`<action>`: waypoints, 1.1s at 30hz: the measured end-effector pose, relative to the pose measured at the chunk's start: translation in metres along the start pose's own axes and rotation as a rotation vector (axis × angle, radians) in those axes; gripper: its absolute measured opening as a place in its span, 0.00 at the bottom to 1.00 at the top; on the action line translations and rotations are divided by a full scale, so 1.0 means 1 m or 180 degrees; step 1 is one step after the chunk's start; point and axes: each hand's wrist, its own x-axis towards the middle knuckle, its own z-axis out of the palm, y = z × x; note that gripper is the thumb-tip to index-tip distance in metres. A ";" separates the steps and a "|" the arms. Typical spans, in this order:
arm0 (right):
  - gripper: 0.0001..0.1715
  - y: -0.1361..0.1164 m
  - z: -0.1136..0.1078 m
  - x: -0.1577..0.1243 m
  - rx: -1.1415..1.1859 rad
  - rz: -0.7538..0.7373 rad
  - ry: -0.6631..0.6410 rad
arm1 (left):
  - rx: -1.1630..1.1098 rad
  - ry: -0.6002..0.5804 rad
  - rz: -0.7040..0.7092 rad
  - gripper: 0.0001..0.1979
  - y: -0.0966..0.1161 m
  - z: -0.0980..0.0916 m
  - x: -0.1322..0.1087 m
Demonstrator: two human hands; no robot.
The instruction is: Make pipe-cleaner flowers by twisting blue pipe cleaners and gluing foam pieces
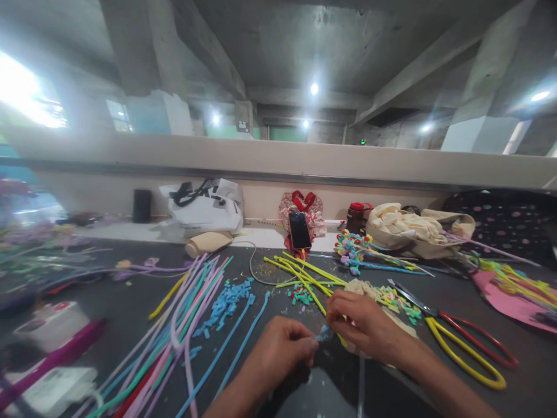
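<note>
My left hand (281, 351) and my right hand (363, 322) meet low in the middle of the view over a dark table (130, 302). Both are closed in a pinch on a small light-blue piece (324, 334) held between them. A yellow pipe cleaner (304, 278) runs from under my right hand toward the back. Just behind my hands lie a little heap of green and red bits (299, 295) and a pale cloth (357, 285).
Long coloured pipe cleaners (183, 325) fan out at left beside a pile of blue cut pieces (228, 302). Yellow-and-red scissors (461, 342) lie at right. A phone (299, 230), bags (204, 209), finished pipe-cleaner flowers (354, 247) and a pink sheet (509, 299) stand further back.
</note>
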 end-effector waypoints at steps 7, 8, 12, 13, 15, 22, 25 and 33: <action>0.05 -0.001 0.002 -0.001 -0.0172 -0.0112 -0.0133 | -0.0330 -0.0145 -0.0086 0.13 0.001 0.001 -0.001; 0.05 -0.001 0.003 -0.001 -0.0224 -0.0112 -0.0138 | -0.0376 -0.0159 -0.0101 0.12 0.001 0.002 -0.002; 0.05 -0.001 0.007 -0.002 -0.0367 -0.0126 -0.0143 | -0.0595 -0.0296 -0.0194 0.10 0.003 0.001 -0.003; 0.05 -0.001 0.007 -0.002 -0.0396 -0.0124 -0.0136 | -0.0615 -0.0320 -0.0213 0.10 0.003 0.001 -0.003; 0.05 -0.003 0.007 -0.003 -0.0455 -0.0101 -0.0136 | -0.0597 -0.0290 -0.0271 0.11 0.004 0.001 -0.004; 0.06 -0.006 0.006 -0.002 -0.0518 -0.0134 -0.0153 | -0.0759 -0.0202 -0.0232 0.11 0.002 0.001 -0.002; 0.06 -0.006 0.007 -0.002 -0.0514 -0.0132 -0.0172 | -0.0882 -0.0222 -0.0245 0.11 0.002 0.001 -0.002; 0.06 -0.005 0.009 -0.003 -0.0530 -0.0139 -0.0172 | -0.1012 -0.0272 -0.0276 0.10 0.001 0.001 -0.003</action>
